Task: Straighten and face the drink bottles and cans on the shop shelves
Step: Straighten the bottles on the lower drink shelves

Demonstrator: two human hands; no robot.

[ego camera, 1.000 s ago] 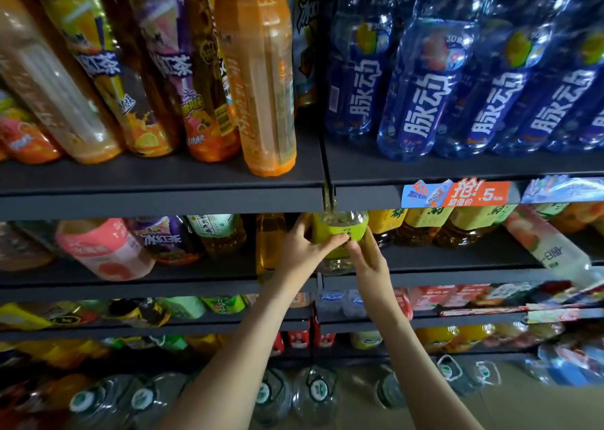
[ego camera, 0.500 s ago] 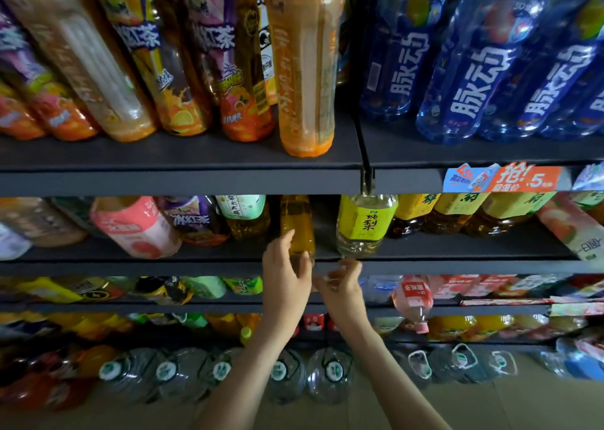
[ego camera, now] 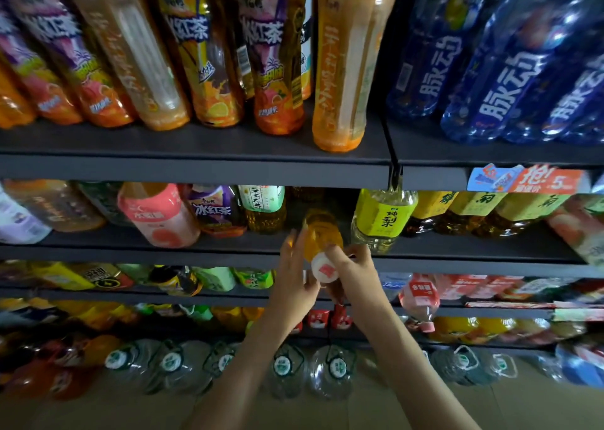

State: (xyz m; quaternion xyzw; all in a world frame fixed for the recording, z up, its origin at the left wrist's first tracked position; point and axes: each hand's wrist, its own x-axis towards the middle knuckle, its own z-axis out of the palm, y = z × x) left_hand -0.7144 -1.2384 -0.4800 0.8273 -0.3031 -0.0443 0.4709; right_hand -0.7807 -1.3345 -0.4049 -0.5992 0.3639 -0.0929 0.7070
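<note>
Right hand: the right hand (ego camera: 358,274) has its fingers curled round the neck of the orange bottle (ego camera: 322,235), just beside its white cap (ego camera: 324,268)
Left hand: the left hand (ego camera: 295,277) lies along the bottle's left side; fingers nearly straight and pointing up; blurred, so the thumb's grip cannot be told
Orange bottle: between both hands at the front edge of the middle shelf (ego camera: 163,253); tilted, cap towards the camera, base back in the shelf
Right neighbour: a yellow-label bottle (ego camera: 382,217) stands upright just beside it, label facing out; further yellow-label bottles run on to the right
Left neighbour: a green-label tea bottle (ego camera: 263,207) near; then a purple-label one; then a pink-label bottle (ego camera: 160,217) leaning forward
Below: rows of small bottles on lower shelves; clear water jugs (ego camera: 281,364) at floor level
Top shelf: the top shelf (ego camera: 196,165) carries a tall orange bottle (ego camera: 346,70) beside iced-tea bottles; blue bottles (ego camera: 500,80) on the right; a price tag (ego camera: 529,179) on that edge
</note>
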